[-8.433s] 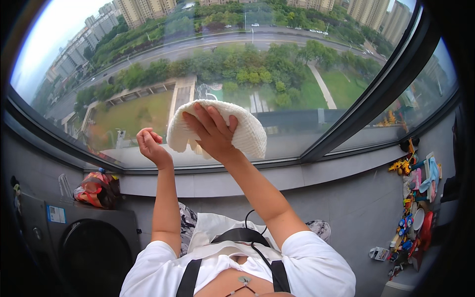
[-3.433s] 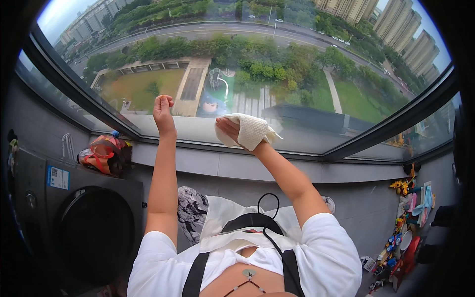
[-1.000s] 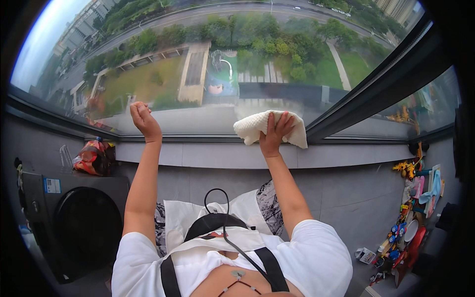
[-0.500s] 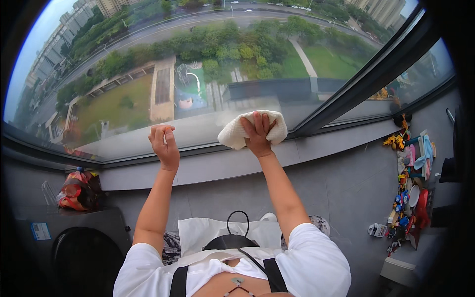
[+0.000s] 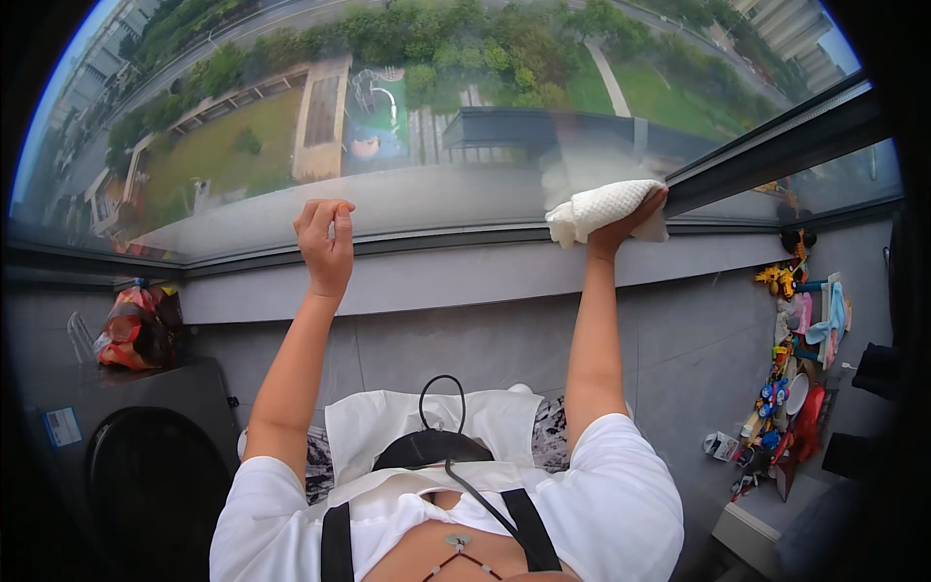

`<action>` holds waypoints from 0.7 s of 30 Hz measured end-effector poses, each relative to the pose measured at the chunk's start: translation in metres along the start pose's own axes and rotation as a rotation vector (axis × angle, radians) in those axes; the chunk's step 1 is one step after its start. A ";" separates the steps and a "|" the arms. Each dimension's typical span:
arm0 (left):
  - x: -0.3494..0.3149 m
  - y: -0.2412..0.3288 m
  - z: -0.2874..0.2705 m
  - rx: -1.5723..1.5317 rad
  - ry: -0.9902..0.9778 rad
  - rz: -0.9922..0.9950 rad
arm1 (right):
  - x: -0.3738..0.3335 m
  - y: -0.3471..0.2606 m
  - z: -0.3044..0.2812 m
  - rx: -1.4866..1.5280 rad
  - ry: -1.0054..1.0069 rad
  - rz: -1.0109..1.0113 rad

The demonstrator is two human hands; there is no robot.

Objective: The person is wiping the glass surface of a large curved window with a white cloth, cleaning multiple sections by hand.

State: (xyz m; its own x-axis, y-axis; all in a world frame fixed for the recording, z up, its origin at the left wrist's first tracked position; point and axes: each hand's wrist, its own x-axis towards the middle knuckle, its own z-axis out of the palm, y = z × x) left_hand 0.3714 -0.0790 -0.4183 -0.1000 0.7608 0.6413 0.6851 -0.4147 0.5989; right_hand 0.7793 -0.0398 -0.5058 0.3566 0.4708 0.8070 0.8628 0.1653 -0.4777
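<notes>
My right hand [image 5: 632, 225] grips a folded white textured cloth [image 5: 603, 205] near the lower right corner of a large window pane [image 5: 436, 189], beside the slanting dark frame post [image 5: 776, 141]. The palm and most of the fingers are hidden behind the cloth. A pale, hazy patch shows on the glass just above it. Further left, my left hand [image 5: 325, 242] is raised in front of the lower window frame, its fingers curled into a fist. Nothing shows in that fist, and whether it touches the frame I cannot tell.
A grey ledge [image 5: 436, 277] runs below the window. On the left, a red bag [image 5: 136, 325] sits on a dark appliance with a round door [image 5: 155, 485]. Several colourful toys [image 5: 790, 388] line the right side, near a pale box [image 5: 745, 532].
My right hand has moved right along the window with the cloth, toward the slanting post, and its wrist has turned. My left hand stays closed near the frame. The whole view has shifted slightly.
</notes>
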 end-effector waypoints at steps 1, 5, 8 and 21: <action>-0.002 -0.001 0.000 0.027 -0.007 0.009 | -0.008 0.003 0.002 -0.056 -0.021 -0.026; -0.005 0.001 0.003 0.046 -0.004 0.037 | -0.055 0.016 0.020 0.126 -0.054 0.322; -0.011 0.000 0.011 0.005 -0.006 0.033 | -0.093 0.036 0.032 0.176 -0.038 0.497; -0.070 -0.068 -0.036 -0.067 -0.067 -0.382 | -0.122 -0.055 0.059 0.693 -0.013 1.108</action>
State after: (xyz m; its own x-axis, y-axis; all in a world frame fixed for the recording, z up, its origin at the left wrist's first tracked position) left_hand 0.3059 -0.1227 -0.4866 -0.2898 0.8966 0.3350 0.5589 -0.1256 0.8197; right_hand 0.6672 -0.0550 -0.5990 0.7471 0.6519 -0.1298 -0.2496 0.0942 -0.9638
